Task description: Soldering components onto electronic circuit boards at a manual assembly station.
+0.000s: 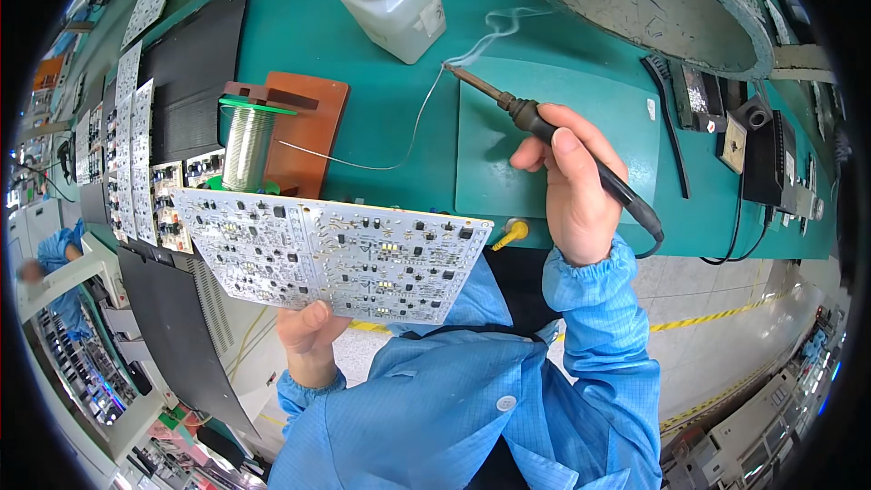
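Observation:
My left hand [308, 327] grips a white circuit board [336, 254] by its near edge, thumb on the face. Small dark parts cover that face, and the board is tilted up toward me. In my right hand [581, 181] is a soldering iron [531, 118], held like a pen with its tip pointing up and left. Smoke curls from the tip. Thin solder wire [419, 118] runs from the tip to a solder spool [247, 147] on a brown stand [308, 118]. The fingers under the board are hidden.
A white square bottle [396, 9] with a metal lid stands at the back. A large fume hood mouth [662, 9] hangs at back right. A black brush [669, 127] and a black soldering station [771, 159] lie right. More circuit boards [141, 145] stand at left on the green mat [558, 163].

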A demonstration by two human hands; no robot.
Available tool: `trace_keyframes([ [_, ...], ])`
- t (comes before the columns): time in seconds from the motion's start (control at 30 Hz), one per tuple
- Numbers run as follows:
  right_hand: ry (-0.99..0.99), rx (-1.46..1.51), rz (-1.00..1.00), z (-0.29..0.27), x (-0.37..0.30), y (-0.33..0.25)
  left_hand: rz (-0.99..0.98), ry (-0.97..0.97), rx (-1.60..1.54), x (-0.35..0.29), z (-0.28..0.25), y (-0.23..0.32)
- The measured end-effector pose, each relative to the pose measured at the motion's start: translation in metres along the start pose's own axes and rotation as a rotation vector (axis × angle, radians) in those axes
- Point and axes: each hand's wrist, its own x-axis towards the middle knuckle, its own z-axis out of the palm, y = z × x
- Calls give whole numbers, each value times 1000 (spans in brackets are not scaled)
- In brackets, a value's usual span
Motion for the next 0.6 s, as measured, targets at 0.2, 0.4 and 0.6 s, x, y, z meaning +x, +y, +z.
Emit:
trace_keyframes([
  [0.2, 89, 12, -260, -21, -19, -1, 24, 50, 88, 13, 29, -6],
  [0.4, 410, 24, -700, -69, -76, -23, -153, 98, 37, 44, 77, -36],
  [0.6, -60, -348, -671, -93, -104, -46, -274, -130, -109, 78, 109, -70],
])
